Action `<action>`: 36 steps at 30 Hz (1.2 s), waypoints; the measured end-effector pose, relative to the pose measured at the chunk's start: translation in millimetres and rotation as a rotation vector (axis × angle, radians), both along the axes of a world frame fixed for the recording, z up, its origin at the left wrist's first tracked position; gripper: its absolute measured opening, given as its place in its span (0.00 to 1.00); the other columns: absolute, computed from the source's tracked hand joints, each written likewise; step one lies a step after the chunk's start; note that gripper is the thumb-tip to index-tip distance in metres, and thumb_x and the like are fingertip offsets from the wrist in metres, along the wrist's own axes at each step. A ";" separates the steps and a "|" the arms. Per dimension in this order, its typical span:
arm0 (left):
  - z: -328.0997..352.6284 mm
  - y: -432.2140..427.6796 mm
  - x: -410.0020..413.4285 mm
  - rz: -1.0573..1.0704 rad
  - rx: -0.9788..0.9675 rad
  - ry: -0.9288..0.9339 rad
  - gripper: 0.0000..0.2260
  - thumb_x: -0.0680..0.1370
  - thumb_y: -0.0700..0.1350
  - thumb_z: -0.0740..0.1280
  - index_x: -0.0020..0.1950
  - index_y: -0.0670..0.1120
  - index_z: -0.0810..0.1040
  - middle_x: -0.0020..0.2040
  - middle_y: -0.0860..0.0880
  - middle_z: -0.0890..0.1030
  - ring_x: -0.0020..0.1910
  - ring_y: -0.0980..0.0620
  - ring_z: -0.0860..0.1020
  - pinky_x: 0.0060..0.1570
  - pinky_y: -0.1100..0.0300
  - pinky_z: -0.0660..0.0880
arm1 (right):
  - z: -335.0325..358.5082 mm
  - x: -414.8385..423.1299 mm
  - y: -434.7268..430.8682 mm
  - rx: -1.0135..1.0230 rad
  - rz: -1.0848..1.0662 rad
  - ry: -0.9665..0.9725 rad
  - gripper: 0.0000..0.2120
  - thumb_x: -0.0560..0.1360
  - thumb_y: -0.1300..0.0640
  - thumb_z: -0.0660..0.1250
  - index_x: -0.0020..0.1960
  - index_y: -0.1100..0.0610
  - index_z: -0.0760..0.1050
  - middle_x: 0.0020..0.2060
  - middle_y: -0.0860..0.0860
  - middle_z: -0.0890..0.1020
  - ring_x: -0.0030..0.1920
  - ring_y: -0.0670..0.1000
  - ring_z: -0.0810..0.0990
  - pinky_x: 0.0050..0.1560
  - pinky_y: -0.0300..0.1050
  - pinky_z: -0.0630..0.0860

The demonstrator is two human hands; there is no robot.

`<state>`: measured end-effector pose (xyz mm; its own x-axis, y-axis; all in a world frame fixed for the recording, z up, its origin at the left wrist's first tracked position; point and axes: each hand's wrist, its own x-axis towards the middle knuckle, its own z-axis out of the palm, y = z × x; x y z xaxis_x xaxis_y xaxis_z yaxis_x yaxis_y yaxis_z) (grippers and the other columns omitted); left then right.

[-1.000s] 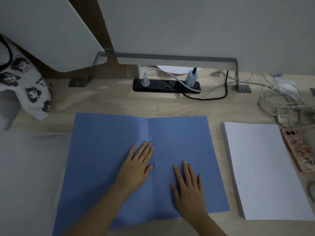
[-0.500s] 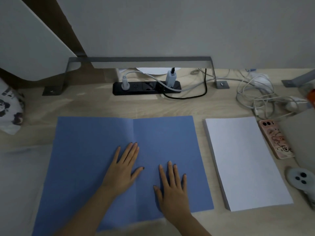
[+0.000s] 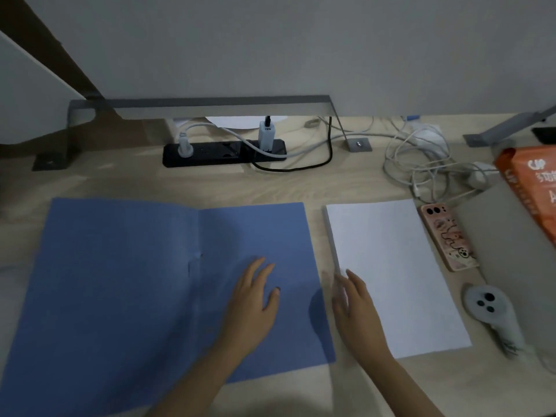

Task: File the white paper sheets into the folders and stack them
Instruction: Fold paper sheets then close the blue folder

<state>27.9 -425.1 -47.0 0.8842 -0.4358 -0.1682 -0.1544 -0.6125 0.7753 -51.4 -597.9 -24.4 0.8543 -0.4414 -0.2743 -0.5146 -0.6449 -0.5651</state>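
Observation:
A blue folder (image 3: 120,266) lies open and flat on the wooden desk, its crease running down the middle. To its right sits a stack of white paper sheets (image 3: 391,266). My left hand (image 3: 255,299) lies flat with straight fingers on the folder's right half. My right hand (image 3: 355,305) is at the stack's left edge, fingers straight and touching the top sheet near its lower left side. Neither hand holds anything.
A phone in a pink case (image 3: 448,236) lies right of the stack, a grey controller (image 3: 487,308) below it. An orange packet (image 3: 535,182) sits at far right. A black power strip (image 3: 222,152) and tangled white cables (image 3: 427,164) lie at the back.
My right hand has left the folder and moved right onto the paper stack's left edge. My left hand has shifted right across the crease onto the folder's right half. The view has turned right.

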 end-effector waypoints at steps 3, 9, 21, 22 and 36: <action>18.8 -56.4 -15.8 0.124 -0.214 0.429 0.14 0.79 0.42 0.60 0.64 0.51 0.69 0.68 0.53 0.68 0.71 0.53 0.65 0.63 0.66 0.61 | -0.6 -7.2 -34.6 -0.053 -0.046 -0.005 0.18 0.78 0.60 0.59 0.68 0.57 0.68 0.71 0.55 0.65 0.69 0.55 0.67 0.65 0.44 0.66; 31.0 -120.8 -23.3 0.284 -0.272 0.859 0.21 0.80 0.43 0.58 0.73 0.47 0.62 0.70 0.47 0.67 0.65 0.52 0.68 0.58 0.62 0.64 | -13.7 -15.0 -60.4 -0.073 0.070 0.112 0.22 0.79 0.58 0.57 0.72 0.57 0.61 0.74 0.54 0.61 0.72 0.52 0.62 0.68 0.40 0.62; 21.5 -153.2 -11.8 0.480 -0.227 1.037 0.10 0.76 0.42 0.57 0.53 0.41 0.73 0.47 0.45 0.71 0.46 0.50 0.70 0.45 0.59 0.69 | -11.7 -11.6 -75.0 0.022 0.073 0.107 0.21 0.79 0.55 0.56 0.72 0.56 0.62 0.71 0.51 0.66 0.70 0.50 0.66 0.68 0.39 0.63; 21.7 -153.9 -9.8 0.485 -0.225 1.046 0.08 0.76 0.41 0.57 0.51 0.42 0.72 0.47 0.45 0.71 0.46 0.50 0.70 0.44 0.61 0.69 | -11.3 -11.1 -75.5 0.026 0.071 0.102 0.21 0.79 0.55 0.56 0.71 0.55 0.63 0.71 0.51 0.67 0.70 0.50 0.67 0.68 0.39 0.63; 33.5 -152.2 -16.4 0.454 -0.293 1.065 0.13 0.78 0.37 0.57 0.59 0.37 0.76 0.49 0.42 0.80 0.44 0.50 0.78 0.52 0.57 0.77 | -10.5 -12.1 -71.4 0.073 0.010 0.060 0.26 0.74 0.48 0.65 0.69 0.55 0.66 0.71 0.52 0.67 0.69 0.52 0.68 0.64 0.42 0.67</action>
<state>11.5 -577.3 -13.5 0.4434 -0.2640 -0.8566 0.8358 -0.2235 0.5015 -63.6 -669.3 -34.9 0.8396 -0.4102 -0.3561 -0.5428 -0.6083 -0.5790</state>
